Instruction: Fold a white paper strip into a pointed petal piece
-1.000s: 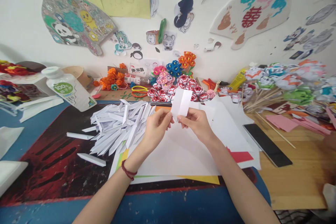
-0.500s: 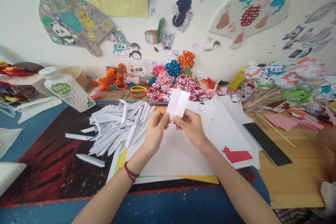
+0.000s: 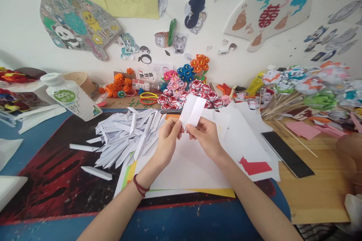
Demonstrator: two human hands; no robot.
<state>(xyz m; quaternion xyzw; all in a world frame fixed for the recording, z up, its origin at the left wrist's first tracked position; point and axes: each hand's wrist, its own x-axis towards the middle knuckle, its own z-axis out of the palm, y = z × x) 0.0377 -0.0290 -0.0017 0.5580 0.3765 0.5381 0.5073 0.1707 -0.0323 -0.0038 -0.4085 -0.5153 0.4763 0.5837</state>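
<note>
White paper is the stuff in hand: a small folded paper slip (image 3: 192,110) with a crease down its length stands upright above the desk, pinched at its lower edge from both sides. The left hand (image 3: 167,142) rises from the lower left, fingers curled and thumb pressed to the slip's bottom left corner; a red cord bracelet (image 3: 139,186) circles that wrist. The right hand (image 3: 207,138) comes in from the lower right, thumb and forefinger closed on the bottom right corner, the other fingers folded under. The two sets of fingertips nearly touch below the slip. Both forearms slant inward over a stack of large white sheets (image 3: 195,165), with yellow and green edges showing underneath.

Just left of the left hand lies one heap of folded white strips (image 3: 127,135), too many to count; two more strips (image 3: 96,173) lie apart on the dark red mat (image 3: 56,180). One red paper scrap (image 3: 255,167) rests on the sheets right of the right forearm, and one black phone (image 3: 287,154) lies on the wooden desk beyond it. One white bottle (image 3: 72,98) with a green label stands tilted at the far left. Behind the slip sits a cluster of red-and-white paper roses (image 3: 181,98).
</note>
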